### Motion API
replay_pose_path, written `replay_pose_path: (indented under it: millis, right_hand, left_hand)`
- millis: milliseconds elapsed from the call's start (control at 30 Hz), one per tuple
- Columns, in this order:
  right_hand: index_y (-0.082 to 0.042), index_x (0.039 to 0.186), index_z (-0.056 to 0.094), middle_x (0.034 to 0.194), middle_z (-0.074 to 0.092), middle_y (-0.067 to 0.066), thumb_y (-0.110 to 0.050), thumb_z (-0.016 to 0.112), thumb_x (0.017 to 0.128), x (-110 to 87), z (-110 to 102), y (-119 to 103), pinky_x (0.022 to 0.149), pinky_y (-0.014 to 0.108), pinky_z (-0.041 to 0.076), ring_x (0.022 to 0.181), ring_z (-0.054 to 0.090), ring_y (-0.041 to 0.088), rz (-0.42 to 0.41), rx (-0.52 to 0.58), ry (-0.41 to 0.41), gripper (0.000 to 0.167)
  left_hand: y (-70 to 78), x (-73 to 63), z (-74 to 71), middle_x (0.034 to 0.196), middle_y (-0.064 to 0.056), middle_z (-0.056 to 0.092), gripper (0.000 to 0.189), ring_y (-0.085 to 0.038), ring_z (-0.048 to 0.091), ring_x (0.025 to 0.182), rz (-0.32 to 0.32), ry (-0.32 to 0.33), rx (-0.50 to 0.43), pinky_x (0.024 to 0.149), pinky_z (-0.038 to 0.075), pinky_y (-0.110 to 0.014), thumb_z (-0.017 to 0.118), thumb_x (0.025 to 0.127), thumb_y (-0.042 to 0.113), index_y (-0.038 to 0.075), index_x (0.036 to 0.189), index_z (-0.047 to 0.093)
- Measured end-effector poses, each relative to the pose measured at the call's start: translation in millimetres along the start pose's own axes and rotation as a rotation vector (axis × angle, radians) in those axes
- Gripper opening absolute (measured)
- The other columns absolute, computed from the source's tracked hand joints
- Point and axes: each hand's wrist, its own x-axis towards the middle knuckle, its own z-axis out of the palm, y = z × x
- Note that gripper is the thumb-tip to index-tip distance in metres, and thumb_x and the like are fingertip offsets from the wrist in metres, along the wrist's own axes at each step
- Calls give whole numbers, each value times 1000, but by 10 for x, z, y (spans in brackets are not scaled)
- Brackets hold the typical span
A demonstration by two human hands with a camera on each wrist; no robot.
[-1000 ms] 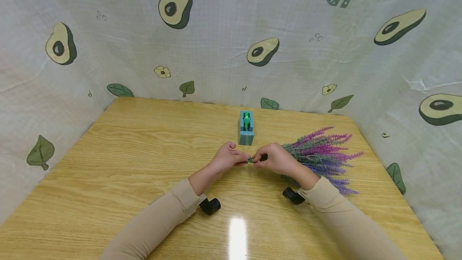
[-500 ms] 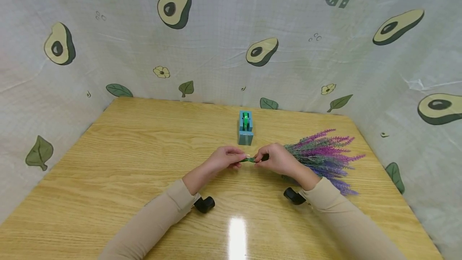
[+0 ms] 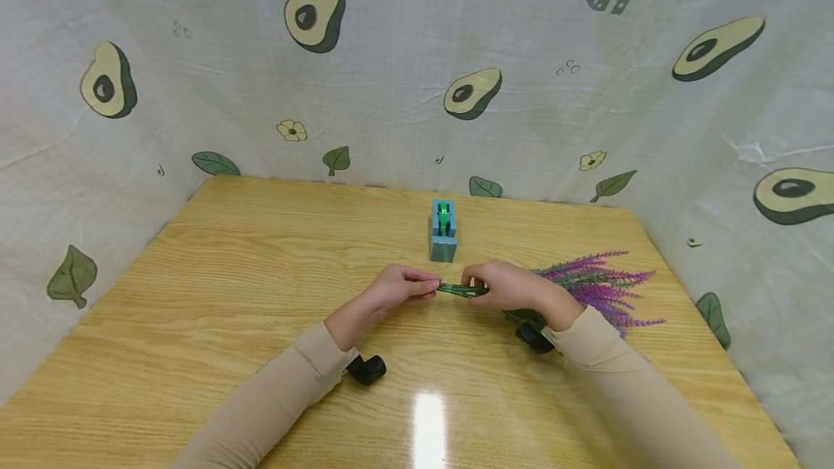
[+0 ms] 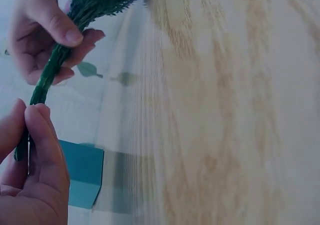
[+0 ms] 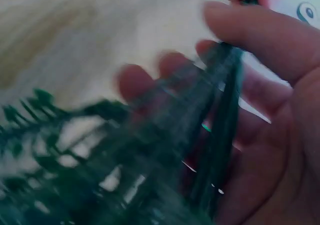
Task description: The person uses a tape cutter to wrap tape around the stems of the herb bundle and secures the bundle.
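Observation:
A bunch of lavender sprigs (image 3: 596, 282), purple and violet at the tips, extends to the right from behind my right hand (image 3: 508, 286). Its green stems (image 3: 459, 290) run leftward between both hands, gathered into a narrow bundle. My left hand (image 3: 391, 288) pinches the stem ends between thumb and fingers, as the left wrist view shows on the stems (image 4: 47, 77). Farther up the bundle, my right hand holds the stems between thumb and curled fingers. In the right wrist view the leafy stems (image 5: 165, 135) fan out from that grip, blurred.
A blue tape dispenser (image 3: 444, 248) with a green reel stands just beyond the hands on the wooden table (image 3: 280, 252). A cloth (image 3: 391, 93) printed with avocados hangs along the back and sides. Black wrist cameras sit under both forearms.
My left hand has moved left and a longer stretch of stems shows between the hands. My right hand has tilted over the stems, and the flower heads have shifted and drawn closer together.

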Motion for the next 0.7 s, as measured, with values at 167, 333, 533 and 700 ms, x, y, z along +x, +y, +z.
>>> replay_pose_path:
  millis: [167,333,533,700]
  right_hand:
    - [-9,107,65,92,65,-1,-14,70,85,-13,-29,7,66,29,49,77,59,11,-17,-48,21,23]
    - [-10,103,70,93,68,-1,-16,74,81,-21,67,24,66,30,51,78,62,11,-53,-189,149,24]
    - [-14,98,64,91,67,0,-15,73,82,-23,156,4,61,31,51,74,63,14,-84,-271,209,19]
    - [-16,103,58,86,65,-3,-13,67,87,-16,177,28,56,27,44,66,57,8,-83,-202,191,18]
  left_hand:
    - [0,-6,-35,101,-14,67,22,-16,66,83,24,3,43,81,52,-33,64,86,-2,-10,107,66]
    - [-22,-7,-69,102,-13,67,28,-16,65,85,14,-44,58,82,52,-32,63,86,-3,-8,114,62]
    - [-35,-5,-69,98,-13,67,24,-23,65,90,10,-64,95,79,53,-32,62,88,0,-6,111,64]
    - [-37,26,-83,95,-15,68,24,-24,66,88,30,-61,72,81,52,-33,60,88,-2,-7,111,63]
